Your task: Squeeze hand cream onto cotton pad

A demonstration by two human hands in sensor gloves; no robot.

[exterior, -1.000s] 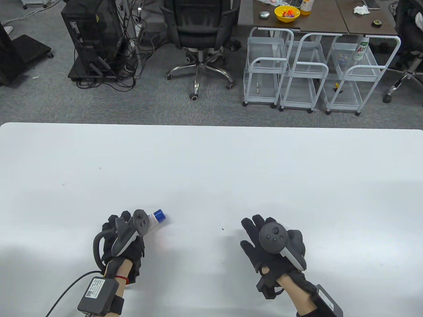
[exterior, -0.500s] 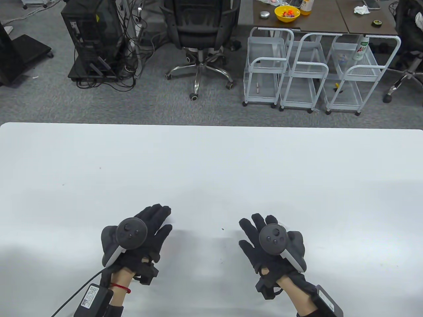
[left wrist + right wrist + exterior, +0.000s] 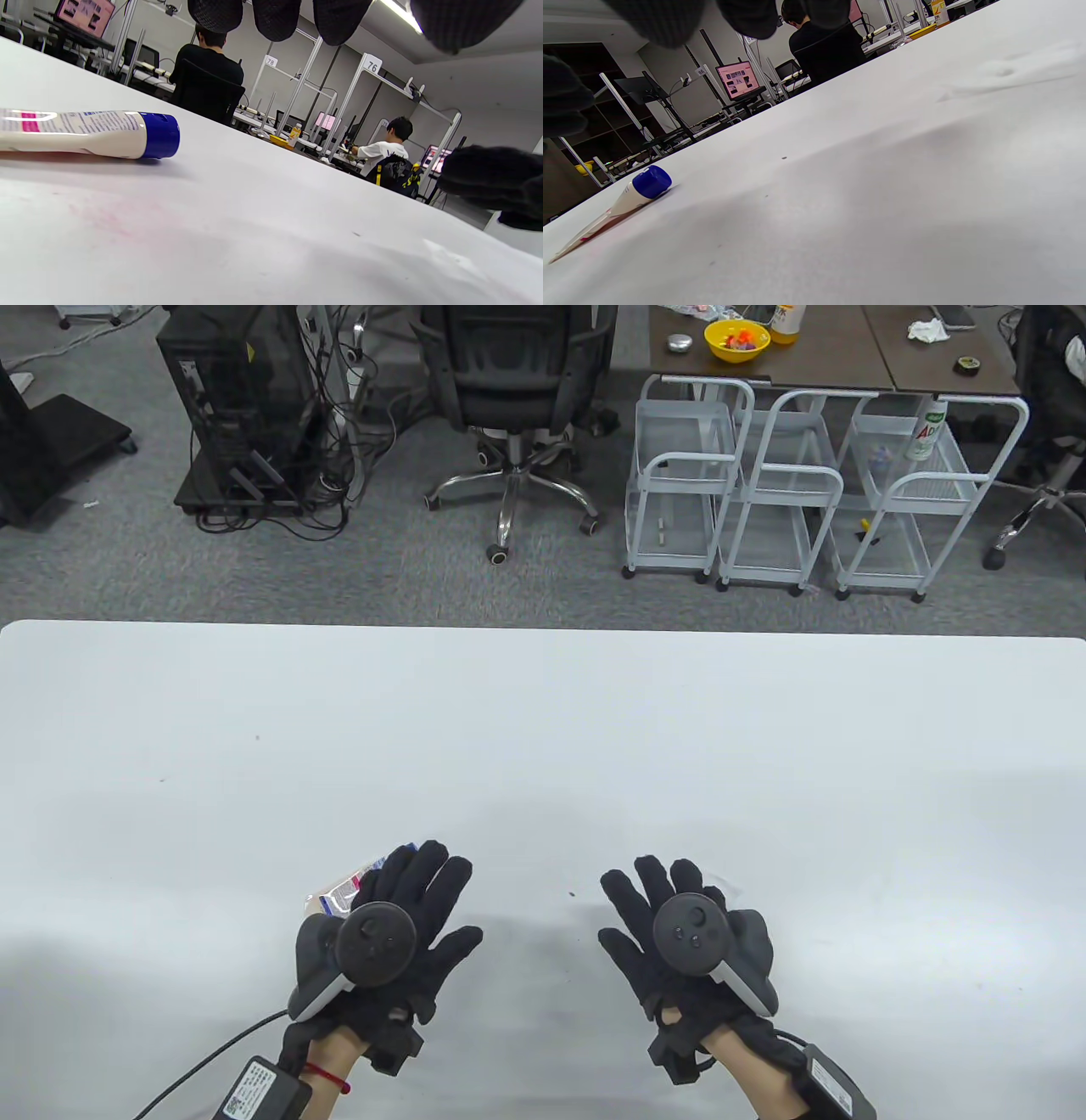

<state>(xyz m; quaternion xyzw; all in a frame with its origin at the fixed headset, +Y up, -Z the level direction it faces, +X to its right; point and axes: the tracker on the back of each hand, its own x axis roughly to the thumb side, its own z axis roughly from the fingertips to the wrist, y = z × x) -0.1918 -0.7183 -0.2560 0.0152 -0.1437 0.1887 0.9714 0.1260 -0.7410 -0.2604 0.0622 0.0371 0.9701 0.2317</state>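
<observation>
Table view shows the left hand (image 3: pixel 386 937) flat above the white table (image 3: pixel 543 729), its fingers (image 3: pixel 433 869) spread wide and holding nothing. The hand cream tube (image 3: pixel 352 886) lies on its side on the table, partly hidden under that hand; in the left wrist view its blue cap (image 3: pixel 159 135) is on and the fingers hang clear of it. The right hand (image 3: pixel 687 937) is well apart to the right, fingers (image 3: pixel 632 895) splayed and holding nothing.
</observation>
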